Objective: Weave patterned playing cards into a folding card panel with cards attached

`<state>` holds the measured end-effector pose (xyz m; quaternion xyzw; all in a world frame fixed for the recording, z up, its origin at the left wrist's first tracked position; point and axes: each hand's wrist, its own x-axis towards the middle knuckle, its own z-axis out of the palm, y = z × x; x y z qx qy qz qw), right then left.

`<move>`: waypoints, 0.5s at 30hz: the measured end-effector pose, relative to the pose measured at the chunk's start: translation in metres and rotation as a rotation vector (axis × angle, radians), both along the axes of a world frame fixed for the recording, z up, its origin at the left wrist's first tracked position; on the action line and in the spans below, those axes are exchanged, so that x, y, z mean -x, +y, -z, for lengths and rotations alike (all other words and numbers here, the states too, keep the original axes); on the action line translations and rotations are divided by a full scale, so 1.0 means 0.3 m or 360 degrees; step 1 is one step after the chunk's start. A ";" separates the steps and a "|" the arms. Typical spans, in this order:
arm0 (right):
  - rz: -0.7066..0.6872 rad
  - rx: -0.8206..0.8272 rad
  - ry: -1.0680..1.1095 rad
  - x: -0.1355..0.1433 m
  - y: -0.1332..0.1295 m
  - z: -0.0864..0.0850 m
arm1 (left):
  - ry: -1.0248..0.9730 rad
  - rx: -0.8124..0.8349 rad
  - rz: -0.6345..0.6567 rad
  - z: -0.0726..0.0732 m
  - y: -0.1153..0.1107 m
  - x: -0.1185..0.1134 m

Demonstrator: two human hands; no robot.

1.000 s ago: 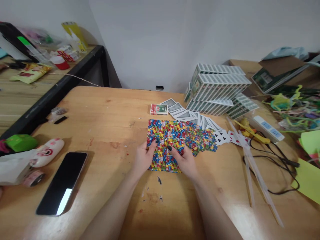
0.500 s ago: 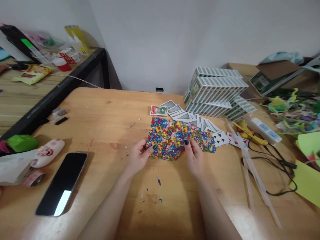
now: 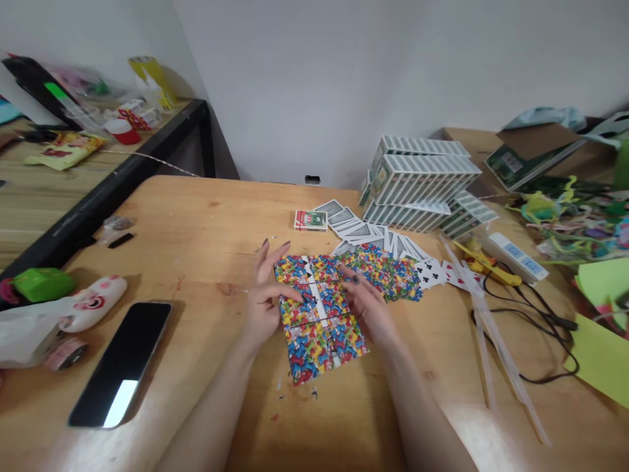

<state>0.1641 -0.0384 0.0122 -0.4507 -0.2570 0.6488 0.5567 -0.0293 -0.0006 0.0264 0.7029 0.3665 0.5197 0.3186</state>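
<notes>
A folding card panel (image 3: 299, 357) with a bright, busy multicoloured pattern is tilted between my hands, above the front of the table. Dark crease lines cross it, and a white strip with black marks shows down its middle gap. My left hand (image 3: 265, 301) grips its left edge, the index finger lying across the top face and other fingers raised. At the upper right edge my right hand (image 3: 371, 305) holds it with bent fingers, its thumb partly hidden. Behind lies a second sheet with the same pattern (image 3: 393, 272), beside fanned playing cards (image 3: 361, 229) and a card box (image 3: 310, 220).
Striped card cartons (image 3: 425, 180) are stacked at the back right. A power strip (image 3: 518, 255), a yellow glue gun (image 3: 491, 265), its black cable and clear glue sticks (image 3: 511, 360) lie to the right. A phone (image 3: 120, 364) and a white pouch (image 3: 93, 301) are on the left.
The panel has come nearer and turned, and a gap with a white strip now shows down its middle. My left fingers have spread and lifted; more of the second patterned sheet is uncovered.
</notes>
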 end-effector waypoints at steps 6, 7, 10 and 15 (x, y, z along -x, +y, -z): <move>0.0114 -0.0057 0.0035 0.009 0.002 0.032 | -0.0416 0.0649 0.0034 0.017 -0.006 -0.025; 0.0147 -0.0077 0.0017 0.008 0.004 0.039 | -0.0600 0.0860 0.0079 0.021 -0.005 -0.028; 0.0221 -0.0128 -0.0085 0.007 0.008 0.055 | -0.1022 0.1419 0.0202 0.026 -0.005 -0.034; 0.0145 -0.0193 -0.0279 0.011 0.005 0.067 | -0.0889 0.1694 0.0220 0.019 -0.020 -0.047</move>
